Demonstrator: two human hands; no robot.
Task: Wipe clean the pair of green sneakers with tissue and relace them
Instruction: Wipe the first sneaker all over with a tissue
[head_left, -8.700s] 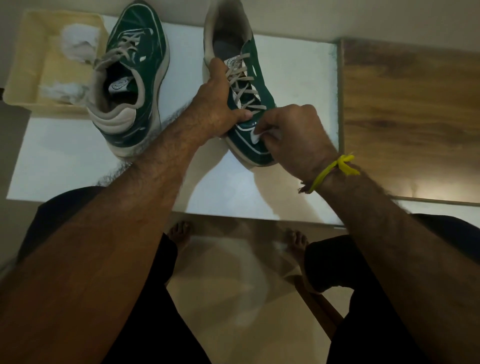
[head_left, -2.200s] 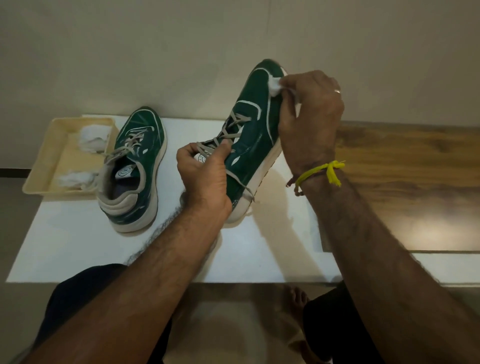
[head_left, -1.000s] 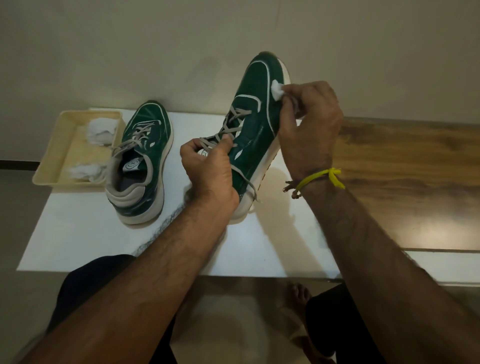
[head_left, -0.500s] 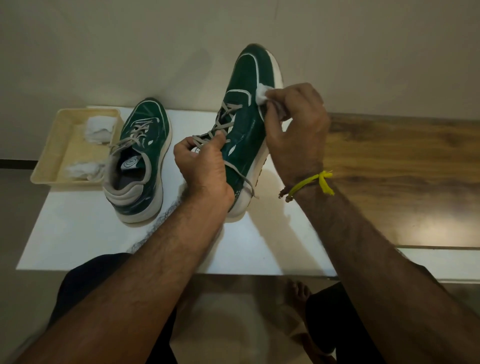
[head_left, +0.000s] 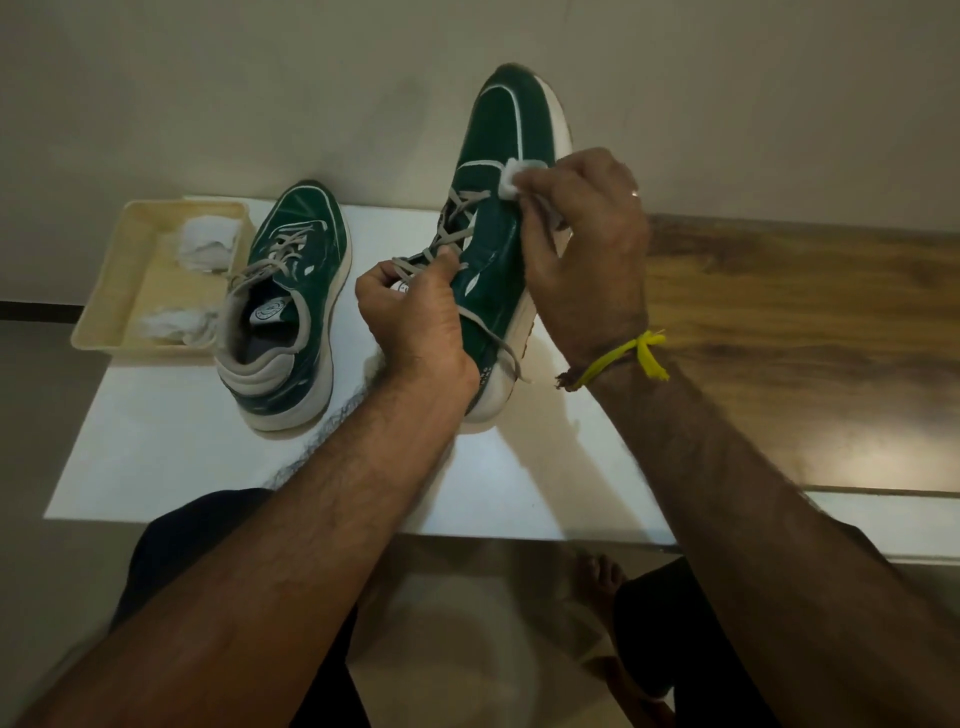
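Head view: the left hand (head_left: 415, 317) is gripping the tilted green leather sneaker (head_left: 493, 228) at its laces, while the right hand (head_left: 582, 244), pinching a white tissue wad (head_left: 511, 179), is sliding back from toe toward midfoot; wiping is continuing. Counting: two sneakers, one resting (head_left: 291, 306); two crumpled tissues in the cream tray (head_left: 104, 312).

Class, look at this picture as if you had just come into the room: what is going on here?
A person is cleaning a pair of green sneakers at a white table. The left hand grips one sneaker near its laces, tilting it toe-up with the heel on the table. The right hand pinches a wad of tissue against its green upper. The other sneaker rests flat on the table, still laced, beside a tray holding crumpled tissues.
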